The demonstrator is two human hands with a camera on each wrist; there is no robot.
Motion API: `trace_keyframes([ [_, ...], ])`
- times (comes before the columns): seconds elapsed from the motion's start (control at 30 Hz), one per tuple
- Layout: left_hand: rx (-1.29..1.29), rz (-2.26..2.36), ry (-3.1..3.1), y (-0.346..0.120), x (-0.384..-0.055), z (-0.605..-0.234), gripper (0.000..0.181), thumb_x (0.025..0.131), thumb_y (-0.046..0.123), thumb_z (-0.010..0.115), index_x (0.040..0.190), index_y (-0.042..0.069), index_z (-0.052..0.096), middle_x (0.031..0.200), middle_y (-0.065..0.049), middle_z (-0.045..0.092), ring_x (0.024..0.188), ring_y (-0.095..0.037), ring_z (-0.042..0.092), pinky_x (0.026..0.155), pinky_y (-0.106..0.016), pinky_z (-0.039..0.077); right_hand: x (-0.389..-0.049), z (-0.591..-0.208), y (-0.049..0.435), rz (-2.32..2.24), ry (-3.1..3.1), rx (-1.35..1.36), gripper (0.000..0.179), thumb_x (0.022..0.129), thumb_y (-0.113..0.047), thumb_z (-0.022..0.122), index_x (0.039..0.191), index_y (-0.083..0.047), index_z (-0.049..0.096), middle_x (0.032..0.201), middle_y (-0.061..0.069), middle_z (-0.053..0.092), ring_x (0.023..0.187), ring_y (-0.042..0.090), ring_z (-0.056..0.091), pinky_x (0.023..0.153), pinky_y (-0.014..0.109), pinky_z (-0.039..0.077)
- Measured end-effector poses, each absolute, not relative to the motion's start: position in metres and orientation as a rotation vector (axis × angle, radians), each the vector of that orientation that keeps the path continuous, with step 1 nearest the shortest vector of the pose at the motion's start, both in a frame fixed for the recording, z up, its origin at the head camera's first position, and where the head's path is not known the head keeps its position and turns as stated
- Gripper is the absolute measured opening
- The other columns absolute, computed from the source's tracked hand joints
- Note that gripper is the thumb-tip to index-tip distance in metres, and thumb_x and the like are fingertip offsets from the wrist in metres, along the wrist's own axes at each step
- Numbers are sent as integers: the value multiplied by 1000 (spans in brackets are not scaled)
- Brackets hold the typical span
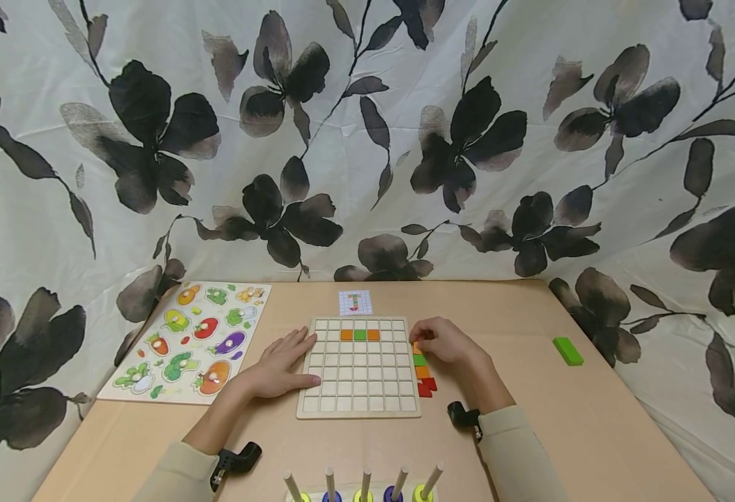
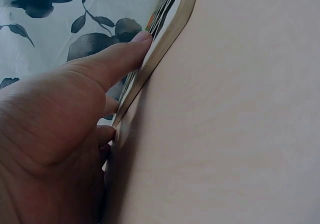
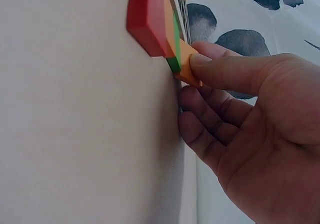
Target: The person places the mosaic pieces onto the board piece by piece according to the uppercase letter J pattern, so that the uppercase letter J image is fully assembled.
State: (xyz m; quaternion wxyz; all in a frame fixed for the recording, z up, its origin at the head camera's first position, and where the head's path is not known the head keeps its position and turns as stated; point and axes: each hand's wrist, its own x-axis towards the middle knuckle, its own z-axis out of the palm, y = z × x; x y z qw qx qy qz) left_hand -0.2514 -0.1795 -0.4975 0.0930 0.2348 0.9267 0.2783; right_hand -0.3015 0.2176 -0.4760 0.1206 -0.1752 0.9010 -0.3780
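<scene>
A pale wooden grid board (image 1: 358, 387) lies on the table, with an orange tile (image 1: 346, 335), a green tile (image 1: 360, 335) and another orange tile (image 1: 374, 335) side by side in an upper row. My left hand (image 1: 276, 366) rests along the board's left edge, fingers extended and thumb tip on the rim. At the right edge, my right hand (image 1: 452, 341) pinches an orange block (image 3: 187, 67) between thumb and fingers. Just below it, a green block (image 1: 420, 360), an orange block (image 1: 422, 372) and red blocks (image 1: 427, 387) line the board's side.
Behind the board lies a small pattern card (image 1: 355, 302). A vegetable picture board (image 1: 185, 341) is at the left, and a bright green block (image 1: 568, 351) sits far right. Upright pegs with rings (image 1: 362, 496) stand at the near edge. A flowered cloth (image 1: 367, 153) hangs behind.
</scene>
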Motion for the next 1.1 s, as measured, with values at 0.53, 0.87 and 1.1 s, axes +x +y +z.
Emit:
trace_keyframes([
  [0.53,691,825,2746,-179,-250,-497,95,92,57,71,164,8,31,174,-21,13,161,-44,7,127,-64,6,-300,-470,218,-1238,2701,-452,17,95,3,69,109,-6,73,95,7,64,93,25,56,81,32,48],
  [0.87,692,833,2746,-180,-251,-498,95,93,57,71,164,8,32,174,-20,14,162,-44,6,128,-64,5,-298,-467,205,-1469,2632,-386,25,96,-2,68,120,-10,72,109,7,66,102,26,58,93,37,50],
  [1.1,690,823,2746,-179,-252,-498,96,92,58,71,164,8,31,174,-19,13,162,-42,6,128,-64,5,-301,-469,190,-1529,2634,-421,22,96,-6,74,117,-10,73,106,7,67,96,25,60,88,31,53],
])
